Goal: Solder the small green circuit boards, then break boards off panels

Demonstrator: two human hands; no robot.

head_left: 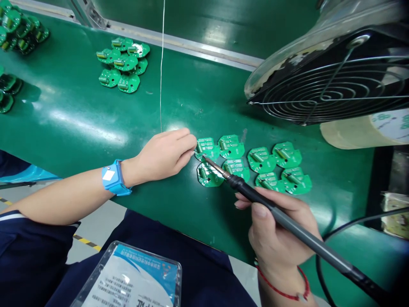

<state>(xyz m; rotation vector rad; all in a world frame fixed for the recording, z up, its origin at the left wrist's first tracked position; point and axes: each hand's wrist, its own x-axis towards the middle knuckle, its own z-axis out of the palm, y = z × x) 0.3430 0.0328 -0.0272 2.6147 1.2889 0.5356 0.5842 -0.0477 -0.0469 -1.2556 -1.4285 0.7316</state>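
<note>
My right hand point(277, 226) is closed round a dark soldering iron point(287, 224). Its tip rests at the lower edge of a small green circuit board point(207, 149), the leftmost of several boards point(255, 164) laid together on the green belt point(79, 115). My left hand point(162, 153) lies on the belt just left of that board, fingers pinched together at the board's edge. A thin solder wire point(162, 64) hangs down to this hand. The left wrist wears a blue strap point(114, 177); the right wrist wears a red cord.
A round wire-guarded fan point(332, 81) stands at the back right, above a pale roll point(364, 130). More green boards lie in a cluster point(123, 64) further back and in piles at the far left point(19, 27). A badge in a clear sleeve point(134, 277) hangs at my chest.
</note>
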